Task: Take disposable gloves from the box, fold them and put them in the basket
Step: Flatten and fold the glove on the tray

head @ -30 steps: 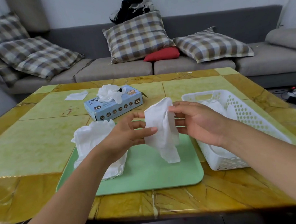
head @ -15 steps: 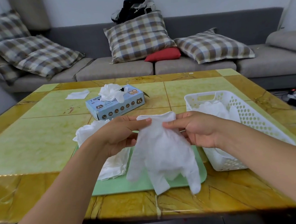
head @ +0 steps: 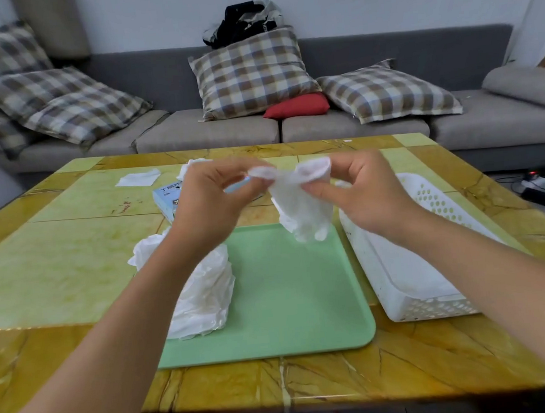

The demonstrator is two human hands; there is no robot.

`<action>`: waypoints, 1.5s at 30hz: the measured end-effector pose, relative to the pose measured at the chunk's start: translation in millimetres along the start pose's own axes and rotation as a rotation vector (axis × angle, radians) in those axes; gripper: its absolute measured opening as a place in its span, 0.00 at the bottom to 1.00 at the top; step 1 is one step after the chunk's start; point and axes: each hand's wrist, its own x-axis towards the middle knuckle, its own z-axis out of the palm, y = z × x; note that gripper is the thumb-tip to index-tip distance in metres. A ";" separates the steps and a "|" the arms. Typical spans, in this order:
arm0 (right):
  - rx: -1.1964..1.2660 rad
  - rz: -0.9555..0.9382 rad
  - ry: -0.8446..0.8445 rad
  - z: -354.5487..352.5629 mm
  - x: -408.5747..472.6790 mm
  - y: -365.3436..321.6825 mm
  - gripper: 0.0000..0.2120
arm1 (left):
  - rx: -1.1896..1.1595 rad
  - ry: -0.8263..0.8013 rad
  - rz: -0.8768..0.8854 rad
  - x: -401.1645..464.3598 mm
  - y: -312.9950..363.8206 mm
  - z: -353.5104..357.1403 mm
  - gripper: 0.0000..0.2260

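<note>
The white disposable glove (head: 301, 203) hangs above the green tray's (head: 294, 304) 1 o'clock corner, its cuff pinched by left hand (head: 211, 205) and right hand (head: 359, 191). Best keep the cuff taut and level, then lay it flat before folding; the white basket (head: 404, 280) waits at 3 o'clock.

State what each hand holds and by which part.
Both hold one white disposable glove by its cuff edge: left hand pinches the left side, right hand the right; its fingers hang down.

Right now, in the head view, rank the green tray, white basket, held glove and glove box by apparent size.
1. green tray
2. white basket
3. held glove
4. glove box, mostly hidden behind the left hand, so its rank is unsure.
</note>
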 end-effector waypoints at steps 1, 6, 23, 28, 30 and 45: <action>-0.062 0.062 -0.072 1.8 -3.3 8.7 0.06 | 0.078 -0.043 -0.010 -6.4 -9.9 1.1 0.06; -0.516 0.153 -0.548 10.0 -22.0 40.4 0.02 | 0.379 -0.590 -0.062 -37.4 -51.3 6.0 0.04; -0.661 0.259 -0.536 21.2 5.4 26.0 0.07 | 0.728 -0.681 -0.199 -47.6 -57.9 12.8 0.19; -0.994 0.611 -0.506 57.8 37.0 50.4 0.14 | 0.916 -0.738 -0.191 -62.2 -59.0 41.4 0.36; -0.999 0.773 -0.581 66.7 41.8 58.1 0.16 | 0.937 -0.851 -0.240 -68.0 -60.8 44.7 0.44; -0.617 0.208 -0.184 106.7 46.5 31.5 0.05 | 0.536 -0.536 -0.139 -36.8 -57.9 -26.1 0.08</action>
